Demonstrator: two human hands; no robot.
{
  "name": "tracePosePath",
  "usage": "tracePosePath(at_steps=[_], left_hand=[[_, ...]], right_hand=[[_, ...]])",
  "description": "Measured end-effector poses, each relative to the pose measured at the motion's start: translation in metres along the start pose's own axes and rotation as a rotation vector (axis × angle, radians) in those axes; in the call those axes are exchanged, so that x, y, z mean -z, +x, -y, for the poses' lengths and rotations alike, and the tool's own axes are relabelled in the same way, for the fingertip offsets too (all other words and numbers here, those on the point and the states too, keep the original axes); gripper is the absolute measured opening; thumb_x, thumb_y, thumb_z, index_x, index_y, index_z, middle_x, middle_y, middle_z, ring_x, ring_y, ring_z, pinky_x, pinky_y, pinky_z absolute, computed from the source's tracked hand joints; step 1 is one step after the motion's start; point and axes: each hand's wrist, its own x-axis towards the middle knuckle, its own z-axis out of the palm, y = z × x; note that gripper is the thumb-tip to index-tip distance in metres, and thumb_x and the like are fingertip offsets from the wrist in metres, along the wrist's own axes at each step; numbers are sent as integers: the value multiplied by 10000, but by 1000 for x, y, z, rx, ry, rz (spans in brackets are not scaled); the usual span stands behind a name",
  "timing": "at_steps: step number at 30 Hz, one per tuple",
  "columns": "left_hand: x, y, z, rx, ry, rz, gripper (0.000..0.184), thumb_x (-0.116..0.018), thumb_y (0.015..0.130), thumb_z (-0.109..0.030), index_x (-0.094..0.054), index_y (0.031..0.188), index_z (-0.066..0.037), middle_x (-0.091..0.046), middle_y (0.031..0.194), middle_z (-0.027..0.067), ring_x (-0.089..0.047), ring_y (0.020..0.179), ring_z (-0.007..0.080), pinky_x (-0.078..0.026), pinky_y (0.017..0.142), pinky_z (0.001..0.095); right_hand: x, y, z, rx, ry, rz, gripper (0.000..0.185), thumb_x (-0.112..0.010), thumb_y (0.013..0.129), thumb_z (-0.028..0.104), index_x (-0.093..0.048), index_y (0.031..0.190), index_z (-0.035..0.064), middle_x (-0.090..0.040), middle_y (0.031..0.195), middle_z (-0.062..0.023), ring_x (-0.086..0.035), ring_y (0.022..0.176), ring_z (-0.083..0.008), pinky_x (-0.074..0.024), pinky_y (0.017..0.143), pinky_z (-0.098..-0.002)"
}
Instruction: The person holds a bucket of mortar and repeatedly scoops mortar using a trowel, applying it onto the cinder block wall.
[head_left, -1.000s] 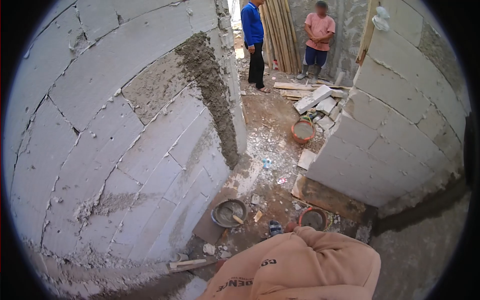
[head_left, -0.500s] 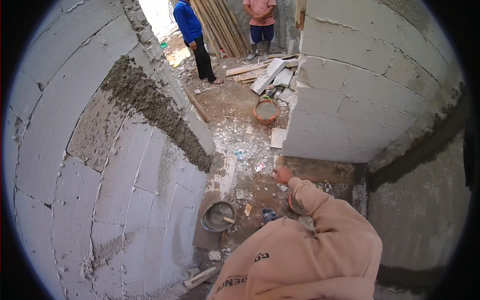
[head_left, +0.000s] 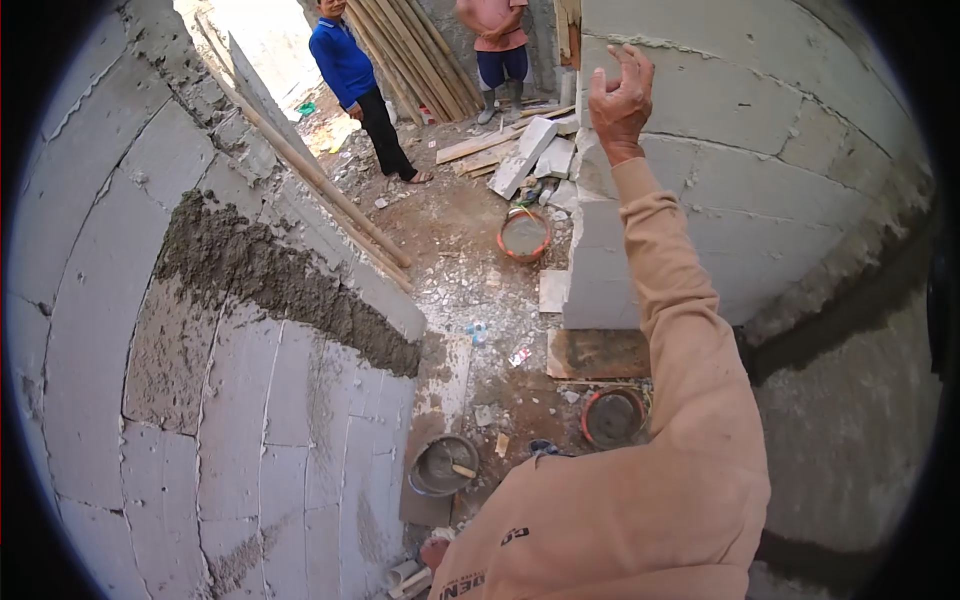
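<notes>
While a dark band of mortar (head_left: 280, 285) crosses the left block wall (head_left: 165, 480) to its right edge, the partly hidden left hand (head_left: 435, 552) shows beside wood strips (head_left: 412, 582) on the floor (head_left: 420, 230), its grip impossible to tell, near a grey bucket (head_left: 428, 490) at that wall's foot. Farther right stand a far orange bucket (head_left: 524, 258) and a near orange bucket (head_left: 586, 418); the right hand (head_left: 622, 100), fingers parted, well apart from the left, is raised before the right block wall (head_left: 720, 100), near its left edge, contact unclear.
</notes>
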Motion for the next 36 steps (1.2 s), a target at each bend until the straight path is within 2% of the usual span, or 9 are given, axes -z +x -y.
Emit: tracePosePath(at_steps=[4,5,7,11,15,22,29,34,36], left_hand=[[4,6,-31,84,-118,16,156,-711,725,-221,-713,742,-65,-649,634,173,-645,591,375,-530,605,462],[2,6,-33,77,-97,35,155,-709,727,-220,-713,742,-65,-650,636,172,-646,594,372,-530,606,460],[3,-1,-35,72,-67,57,153,-704,732,-218,-712,743,-65,-653,641,169,-649,600,365,-529,609,458],[-10,-3,-49,110,-59,58,149,-694,741,-214,-710,745,-65,-659,651,165,-653,613,352,-528,615,454],[-19,-5,-58,163,-47,68,146,-685,749,-210,-708,746,-65,-664,661,160,-658,625,339,-527,621,449],[-23,-7,-60,197,-46,80,143,-668,764,-203,-705,749,-65,-674,678,152,-665,647,316,-525,632,441],[-16,-11,-61,129,-55,86,143,-651,780,-196,-702,752,-65,-683,695,144,-673,669,293,-523,643,434],[-14,-6,-75,206,-106,108,144,-639,791,-191,-700,754,-65,-690,708,139,-679,685,276,-521,651,428],[-17,-10,-82,242,-113,117,145,-634,795,-189,-699,755,-65,-693,713,136,-681,691,270,-521,654,426]], right_hand=[[-13,-6,12,52,-4,-42,368,-679,781,90,-659,1148,108,-582,1292,-94,-588,534,-160,-545,610,-330],[-17,-8,5,15,-56,21,463,-682,811,132,-611,1269,122,-530,1344,-91,-600,591,-152,-554,679,-321],[-26,-14,-27,55,-325,78,460,-671,819,135,-610,1274,120,-516,1370,-98,-620,607,-160,-557,691,-329],[-28,-15,4,-34,-150,55,479,-650,813,135,-580,1286,148,-507,1386,-117,-623,1102,-375,-543,862,-466],[-38,-24,-20,-9,-283,132,503,-620,825,135,-569,1326,130,-489,1403,-129,-593,1160,-375,-533,892,-467],[-46,-31,11,-100,-116,114,494,-601,824,78,-583,1318,78,-494,1385,-169,-638,1068,-320,-573,783,-380],[-74,-57,139,8,513,292,449,-613,821,41,-609,1268,-7,-595,1233,-181,-610,603,-178,-521,606,-276],[-63,-74,203,61,706,164,411,-625,831,56,-629,1239,13,-664,1066,-139,-634,608,-185,-513,613,-309],[-71,-120,193,-40,700,393,352,-617,838,50,-649,1188,19,-658,1011,-134,-628,613,-200,-508,611,-313]])
